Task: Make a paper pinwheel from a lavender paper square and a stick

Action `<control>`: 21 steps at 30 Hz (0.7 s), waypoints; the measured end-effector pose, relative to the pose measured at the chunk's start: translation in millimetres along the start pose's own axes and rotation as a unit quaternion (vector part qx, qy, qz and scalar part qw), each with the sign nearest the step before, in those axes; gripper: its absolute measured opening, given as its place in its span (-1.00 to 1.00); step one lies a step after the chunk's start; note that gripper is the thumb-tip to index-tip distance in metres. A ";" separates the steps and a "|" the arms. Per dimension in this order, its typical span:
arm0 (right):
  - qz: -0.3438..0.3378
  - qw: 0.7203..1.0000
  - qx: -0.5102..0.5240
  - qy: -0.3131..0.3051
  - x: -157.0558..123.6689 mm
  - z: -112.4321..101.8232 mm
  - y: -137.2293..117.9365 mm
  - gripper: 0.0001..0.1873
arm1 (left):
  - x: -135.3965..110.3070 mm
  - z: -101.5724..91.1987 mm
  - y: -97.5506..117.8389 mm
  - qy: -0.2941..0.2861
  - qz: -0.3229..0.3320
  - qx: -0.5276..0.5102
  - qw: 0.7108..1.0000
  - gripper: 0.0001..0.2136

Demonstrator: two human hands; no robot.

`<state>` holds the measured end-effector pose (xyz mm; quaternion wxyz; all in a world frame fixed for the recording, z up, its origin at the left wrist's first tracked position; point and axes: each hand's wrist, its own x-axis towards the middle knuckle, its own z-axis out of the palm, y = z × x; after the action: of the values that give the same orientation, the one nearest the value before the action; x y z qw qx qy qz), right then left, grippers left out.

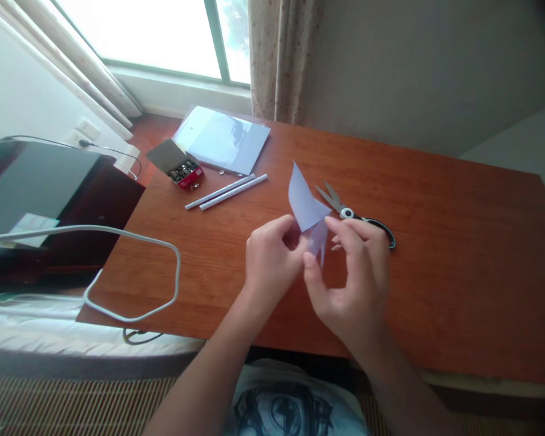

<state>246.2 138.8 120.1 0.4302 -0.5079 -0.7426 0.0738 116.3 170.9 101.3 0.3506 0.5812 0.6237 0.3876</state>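
A pale lilac sheet of paper [303, 197], with curved flaps and pointed ends, is held above the desk. My left hand [275, 251] is closed on its lower left part, thumb and fingers pinching it. On its right side, my right hand [356, 266] has the index fingertip on the paper's edge and the thumb lower down, close to the left thumb. Part of the paper is hidden behind the fingers. Just beyond my right hand lie scissors [346, 213] with black and white handles, their blades apart.
Two thin white rods [234, 192] lie on the brown desk [458, 260], beside an open red box [188, 175] of small metal pieces. Behind is a clear sleeve with pale sheets [227, 142]. A white cable [178, 266] loops over the left edge near a dark screen-like surface [36, 181].
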 end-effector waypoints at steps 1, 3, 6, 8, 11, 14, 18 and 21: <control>0.024 1.000 0.008 0.015 0.9 1.6 0.4 -0.47 | -0.1 1.5 0.3 -0.004 -0.013 -0.029 0.999 -0.86; 0.064 0.997 0.033 0.034 3.0 2.7 3.6 -0.52 | -0.1 3.9 1.6 -0.004 -0.038 -0.076 0.996 -0.85; 0.101 0.992 0.064 0.045 4.9 0.9 6.8 -0.55 | 0.3 6.4 4.5 -0.007 -0.057 -0.140 0.988 -0.84; 0.127 0.987 0.086 0.050 5.3 -0.5 6.6 -0.58 | 0.7 8.0 5.8 -0.017 -0.068 -0.181 0.981 -0.86; 0.155 0.980 0.115 0.052 5.4 -1.3 6.4 -0.61 | 1.5 10.4 6.2 -0.037 -0.090 -0.225 0.970 -0.92; 0.160 0.978 0.126 0.050 5.6 -1.2 8.8 -0.61 | 1.9 11.8 6.3 -0.044 -0.104 -0.246 0.963 -0.92; 0.155 0.978 0.130 0.048 6.1 -1.6 10.4 -0.64 | 2.1 12.4 7.4 -0.050 -0.107 -0.267 0.956 -0.83; 0.145 0.977 0.148 0.045 4.7 -3.0 8.1 -0.66 | 2.3 12.7 6.9 -0.046 -0.105 -0.270 0.956 -0.85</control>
<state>253.4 145.5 120.2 0.5187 -0.5437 -0.6214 0.2219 130.4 174.4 101.6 0.5620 0.4131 0.5363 0.4753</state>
